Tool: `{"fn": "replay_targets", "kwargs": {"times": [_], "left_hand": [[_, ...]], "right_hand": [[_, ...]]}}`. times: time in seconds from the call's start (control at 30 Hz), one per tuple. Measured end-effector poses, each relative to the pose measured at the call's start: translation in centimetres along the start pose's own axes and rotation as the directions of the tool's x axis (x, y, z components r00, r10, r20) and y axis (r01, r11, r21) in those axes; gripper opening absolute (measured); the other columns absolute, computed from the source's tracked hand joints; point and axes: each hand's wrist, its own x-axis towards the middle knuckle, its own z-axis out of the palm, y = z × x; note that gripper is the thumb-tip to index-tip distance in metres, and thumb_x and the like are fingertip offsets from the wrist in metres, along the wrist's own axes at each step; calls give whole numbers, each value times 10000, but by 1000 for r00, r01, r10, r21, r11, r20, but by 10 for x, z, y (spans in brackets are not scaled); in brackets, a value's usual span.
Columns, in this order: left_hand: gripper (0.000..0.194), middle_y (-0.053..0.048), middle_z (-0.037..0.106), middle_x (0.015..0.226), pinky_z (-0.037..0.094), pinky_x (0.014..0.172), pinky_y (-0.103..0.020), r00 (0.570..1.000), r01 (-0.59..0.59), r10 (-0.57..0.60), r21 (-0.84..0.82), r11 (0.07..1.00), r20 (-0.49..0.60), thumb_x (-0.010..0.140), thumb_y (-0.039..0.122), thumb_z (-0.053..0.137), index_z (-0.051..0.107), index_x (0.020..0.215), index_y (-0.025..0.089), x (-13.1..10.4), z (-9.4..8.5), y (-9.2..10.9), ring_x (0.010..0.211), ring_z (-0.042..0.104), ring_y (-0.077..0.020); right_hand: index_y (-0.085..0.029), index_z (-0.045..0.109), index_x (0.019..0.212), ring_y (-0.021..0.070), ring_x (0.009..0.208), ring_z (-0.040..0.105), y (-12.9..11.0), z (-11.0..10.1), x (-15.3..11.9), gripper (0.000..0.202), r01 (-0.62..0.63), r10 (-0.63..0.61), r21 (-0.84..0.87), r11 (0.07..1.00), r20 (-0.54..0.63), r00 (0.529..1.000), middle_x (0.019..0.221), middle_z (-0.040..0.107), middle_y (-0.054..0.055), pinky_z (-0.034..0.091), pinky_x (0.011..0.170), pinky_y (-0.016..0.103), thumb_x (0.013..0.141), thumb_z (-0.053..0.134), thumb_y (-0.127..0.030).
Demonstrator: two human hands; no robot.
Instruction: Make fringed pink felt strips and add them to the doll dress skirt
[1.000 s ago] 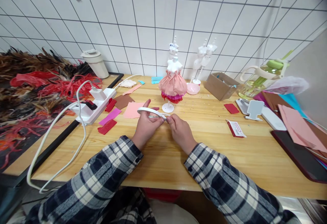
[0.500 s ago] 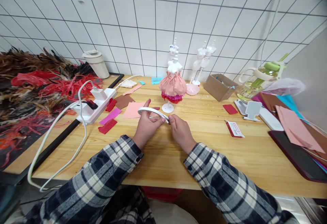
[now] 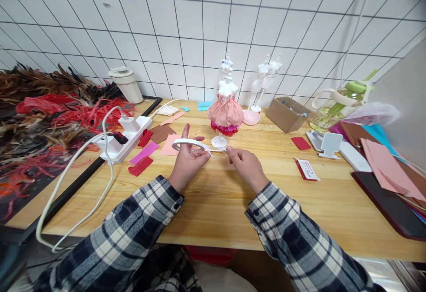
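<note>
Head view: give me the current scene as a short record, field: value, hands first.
left hand: holds a white tape roll, a finger through it
right hand: fingers closed at the far end of the tape strip; any tool there too small to tell
beyond hands: upright white dress form in a pink skirt with purple and red frills below
behind, to its right: pink dish, cardboard box
left side: power strip, lidded cup

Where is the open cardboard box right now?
In the head view, it sits on the table toward the right, near the tiled wall, between the pink dish and the green-lidded jug.
</note>
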Motion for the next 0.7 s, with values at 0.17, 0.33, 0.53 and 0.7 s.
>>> {"fn": "replay_targets", "kwargs": {"times": [0.17,0.33,0.53,0.7], "left_hand": [[1053,-77,493,1240,550,767,-276,999,-20,19,-19,1000,-38,628,156,773,150,1453,353,2,-1,4,699,642,-64],[1111,-84,490,1259,551,724,-258,1000,8,-8,17,1000,-5,634,157,757,61,1473,372,0,0,0,695,632,-58],[1082,-95,483,1272,537,653,-217,999,7,-11,70,998,47,645,138,727,71,1473,372,-6,7,2,668,613,-47],[1027,-69,502,1266,531,748,-228,985,-146,140,-59,987,-101,649,118,730,140,1447,380,2,-3,5,722,598,-48]], "right_hand": [[-219,637,562,123,448,463,18,-6,7,483,-52,67,-71,996,223,972,509,574,5,261,454,241,709,589,-677],[-206,649,685,134,571,513,11,-4,4,352,87,-76,75,993,-141,987,609,604,4,334,542,237,860,459,-444],[-244,630,985,171,628,554,14,-3,6,285,-132,150,90,987,-234,961,746,661,4,356,563,258,739,487,-227],[-268,674,824,218,685,596,33,-13,14,196,-260,269,-202,944,16,963,785,691,59,328,558,287,726,514,-212]]}}
